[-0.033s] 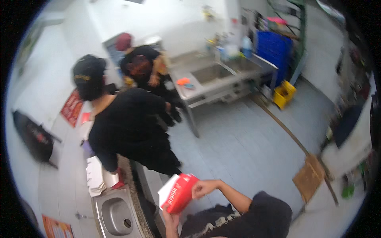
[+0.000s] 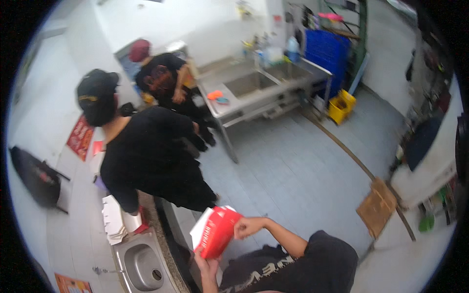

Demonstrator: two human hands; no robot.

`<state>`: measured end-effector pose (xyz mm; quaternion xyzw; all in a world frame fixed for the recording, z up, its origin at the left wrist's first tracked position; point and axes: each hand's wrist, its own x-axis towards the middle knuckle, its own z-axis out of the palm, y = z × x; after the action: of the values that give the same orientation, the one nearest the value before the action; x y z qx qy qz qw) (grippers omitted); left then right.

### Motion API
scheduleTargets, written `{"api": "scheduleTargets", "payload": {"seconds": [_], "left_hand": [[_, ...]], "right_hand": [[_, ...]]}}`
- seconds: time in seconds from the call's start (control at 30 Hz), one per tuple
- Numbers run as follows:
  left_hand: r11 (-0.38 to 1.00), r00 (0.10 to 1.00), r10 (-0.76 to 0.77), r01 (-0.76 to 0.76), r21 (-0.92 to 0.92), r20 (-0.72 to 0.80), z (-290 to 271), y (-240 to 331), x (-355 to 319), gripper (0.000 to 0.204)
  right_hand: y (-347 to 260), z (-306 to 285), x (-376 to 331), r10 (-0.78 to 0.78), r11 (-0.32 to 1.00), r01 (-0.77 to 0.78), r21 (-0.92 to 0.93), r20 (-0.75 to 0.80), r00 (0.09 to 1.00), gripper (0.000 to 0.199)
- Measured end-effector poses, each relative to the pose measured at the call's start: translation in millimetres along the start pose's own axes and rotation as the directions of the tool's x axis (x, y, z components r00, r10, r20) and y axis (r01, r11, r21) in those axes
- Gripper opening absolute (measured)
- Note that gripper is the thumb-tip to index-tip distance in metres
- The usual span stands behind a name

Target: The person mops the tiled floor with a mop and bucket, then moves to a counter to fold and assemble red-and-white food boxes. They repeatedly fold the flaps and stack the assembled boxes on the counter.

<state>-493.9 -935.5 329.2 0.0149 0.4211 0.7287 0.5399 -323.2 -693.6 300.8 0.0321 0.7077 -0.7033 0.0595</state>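
A red and white cardboard food box (image 2: 220, 232) is held up in front of my dark shirt, with white flaps sticking out at its left side. My left hand (image 2: 207, 266) grips its lower end from below, fingers partly hidden behind the card. At the box's right side, my right hand (image 2: 248, 227) has curled fingers pressed against the red wall. Whether those fingers pinch the edge or only push on it is hard to make out.
A small steel sink (image 2: 143, 263) is set in the counter at left, beside stacked white cartons (image 2: 113, 219). A co-worker in a black cap (image 2: 97, 95) leans at that counter; another person (image 2: 161, 78) stands behind. Farther off are a double sink (image 2: 251, 84) and a yellow mop bucket (image 2: 341, 106).
The whole view has shifted slightly, so the surroundings sit a little farther left. Both hands stay on the box, which shows a slightly different tilt.
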Motion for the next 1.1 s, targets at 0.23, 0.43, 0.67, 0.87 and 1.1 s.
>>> {"api": "scheduleTargets", "payload": {"seconds": [0.23, 0.43, 0.67, 0.87, 1.1], "left_hand": [[0.962, 0.956, -0.206, 0.236, -0.134, 0.207, 81, 5, 24, 0.046], [0.948, 0.921, -0.236, 0.288, -0.137, 0.309, 85, -8, 13, 0.05], [0.965, 0.944, -0.159, 0.211, -0.156, 0.29, 84, -3, -3, 0.058], [0.973, 0.961, 0.012, 0.052, -0.224, 0.277, 67, 9, -10, 0.058], [0.994, 0.997, -0.034, 0.041, 0.104, -0.073, 28, 7, 4, 0.067]], "right_hand": [[60, 29, -86, 0.213, 0.945, 0.07, 0.32, -0.762, 0.611, 0.017], [-5, 36, -109, 0.19, 0.809, 0.405, 0.426, -0.842, 0.505, 0.016], [-56, 10, -80, -0.029, 0.63, 0.601, 0.492, -0.759, 0.651, 0.029], [-77, -34, -47, -0.26, 0.845, 0.384, 0.372, -0.343, 0.903, 0.033], [-87, -20, -26, -0.338, 0.83, 0.431, 0.352, -0.296, 0.893, 0.036]]}}
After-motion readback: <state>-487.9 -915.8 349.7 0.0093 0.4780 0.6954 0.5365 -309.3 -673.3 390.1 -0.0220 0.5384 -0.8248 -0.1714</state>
